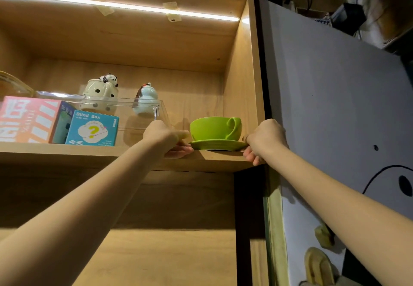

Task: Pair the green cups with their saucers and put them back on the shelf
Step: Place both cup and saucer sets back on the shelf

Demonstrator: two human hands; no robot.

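Wooden shelving is filling my view from below, with a bright light strip (125, 6) glowing under the board above. On the wooden shelf (67, 151) at the far left a pink and white printed box (26, 119) is standing beside a blue "Blind Box" carton (92, 128), both in front of a clear plastic tray (143, 115). Behind the tray a cream spotted ceramic pot with a panda figure (100, 93) and a pale blue gourd-shaped bottle (145, 101) are standing. My left hand (166, 138) is gripping the left rim of the glossy green saucer (218, 144), which is lying at the shelf's front edge by the right side wall. A glossy green cup (214, 128) is sitting upright on the saucer, handle pointing right. My right hand (263, 140) is pinching the saucer's right rim.
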